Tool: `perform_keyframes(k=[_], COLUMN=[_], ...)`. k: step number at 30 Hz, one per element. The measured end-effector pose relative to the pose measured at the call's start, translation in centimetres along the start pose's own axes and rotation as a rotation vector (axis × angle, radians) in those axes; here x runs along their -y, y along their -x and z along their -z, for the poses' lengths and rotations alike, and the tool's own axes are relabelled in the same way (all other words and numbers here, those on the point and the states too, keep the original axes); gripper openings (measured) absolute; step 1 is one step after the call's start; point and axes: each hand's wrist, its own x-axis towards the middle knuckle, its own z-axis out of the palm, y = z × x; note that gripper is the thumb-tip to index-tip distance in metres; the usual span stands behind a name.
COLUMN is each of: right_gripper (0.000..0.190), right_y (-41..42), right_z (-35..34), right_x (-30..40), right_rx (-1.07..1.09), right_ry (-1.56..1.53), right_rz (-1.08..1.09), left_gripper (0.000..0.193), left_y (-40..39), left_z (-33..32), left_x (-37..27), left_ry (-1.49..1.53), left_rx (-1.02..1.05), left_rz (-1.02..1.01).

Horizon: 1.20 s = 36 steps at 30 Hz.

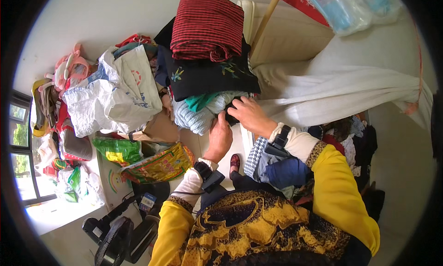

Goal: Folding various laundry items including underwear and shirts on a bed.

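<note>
My left hand [220, 138] is against the front of a light blue knitted bundle [195, 118], its fingertips at the edge of a small black cloth [231, 118]. From the right, my right hand [254, 116] has its fingers curled onto that same black cloth. Some of the left fingers are hidden. A green cloth [201, 101] lies over the blue bundle. Above both is a folded black garment [211, 75] with embroidered flowers, and a folded red-and-black checked cloth [207, 25] tops the pile.
Left of the pile sit a white woven sack [117, 96] and a yellow printed bag [162, 164]. A black fan [114, 238] stands at lower left. White fabric [342, 93] is stretched across the right, above heaped clothes [287, 172]. A wooden pole [266, 18] leans behind.
</note>
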Motion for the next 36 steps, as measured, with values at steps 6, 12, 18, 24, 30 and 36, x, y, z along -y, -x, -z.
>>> perform_keyframes(k=[6, 12, 18, 24, 30, 36], right_gripper=[0.013, 0.012, 0.022, 0.054, 0.057, 0.042], right_y=[-0.4, -0.9, -0.4, 1.4, 4.3, 5.7], right_z=[-2.1, -4.0, -2.5, 0.9, 3.8, 2.2], right_x=[1.2, 0.7, 0.1, 0.0, 0.1, 1.2], right_rx=[0.021, -0.032, -0.012, -0.036, -0.219, -0.157], right_ry=[0.135, 0.059, -0.063, -0.36, -0.429, -0.284], right_rz=[-0.03, -0.064, -0.084, -0.154, -0.286, -0.164], left_gripper=[0.05, 0.052, 0.058, 0.065, 0.063, 0.058], left_y=[-0.4, -0.5, -0.9, -0.6, -0.6, -0.7], left_z=[-0.4, -0.3, 0.9, 0.9, 0.8, 1.5], left_x=[1.5, 0.7, 0.9, 0.7, 1.1, 0.6], left_ry=[0.124, 0.216, 0.224, 0.14, 0.109, 0.091], left_rx=[0.104, 0.01, 0.048, 0.064, 0.076, 0.113], left_rz=[0.148, 0.113, 0.087, 0.114, 0.126, 0.144])
